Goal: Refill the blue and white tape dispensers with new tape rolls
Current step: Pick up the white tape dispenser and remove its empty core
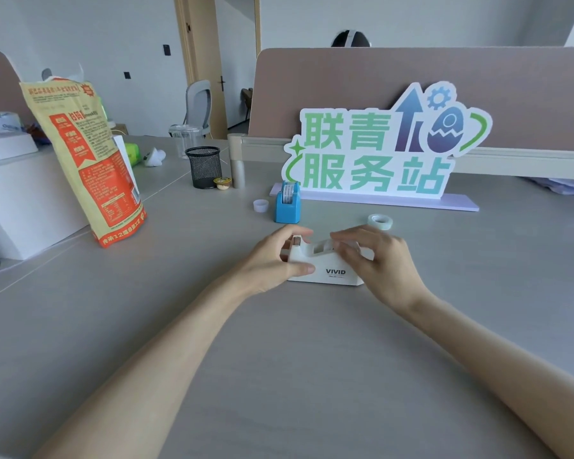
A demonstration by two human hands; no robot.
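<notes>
A white tape dispenser [325,266] marked VIVID sits on the grey desk in front of me. My left hand [279,256] grips its cutter end, thumb on the near side. My right hand [375,256] covers its roll end, fingers curled over the top where a clear roll partly shows. Behind it stands a blue tape dispenser [288,207] with a roll in it. A loose clear tape roll [380,222] lies flat to the right, and a small white core ring [261,205] lies left of the blue dispenser.
A large sign [378,154] on a lilac base stands behind the dispensers. At the left are a tall orange and tan bag [90,160], a black mesh pen cup [204,167], a small jelly cup [222,184] and white boxes [24,200]. A partition [411,81] closes the back.
</notes>
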